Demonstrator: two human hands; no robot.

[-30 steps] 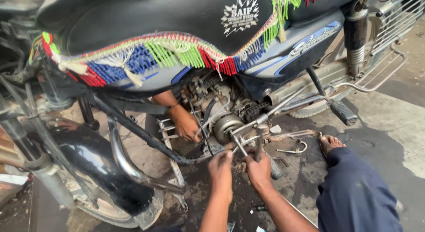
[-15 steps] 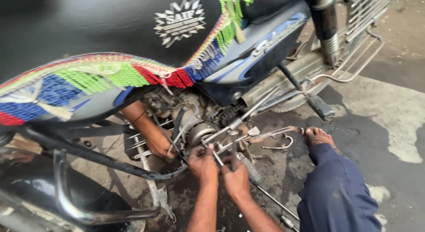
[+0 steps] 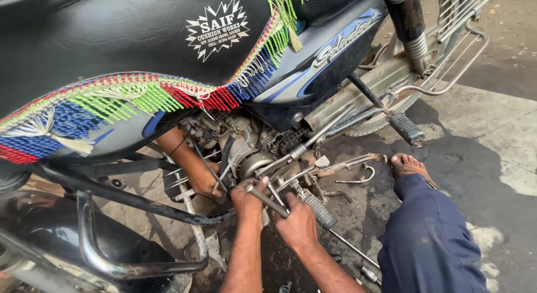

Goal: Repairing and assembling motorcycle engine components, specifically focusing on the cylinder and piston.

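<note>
Down under the motorcycle's grimy metal engine (image 3: 254,153), both hands share one dark steel tool bar (image 3: 268,202). The left hand (image 3: 248,202) has its fingers curled tight round the 10 o'clock end, while the right hand (image 3: 298,224) clamps the 4 o'clock end, both forearms reaching up from 6 o'clock. Another person's hand (image 3: 204,184) rests just beside at 9 o'clock.

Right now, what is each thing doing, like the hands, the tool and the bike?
left hand: closed around the metal tool
right hand: gripping the same tool
metal tool: held against the engine
motorcycle: parked, engine side exposed
other person's hand: reaching into the engine from the far side
</note>
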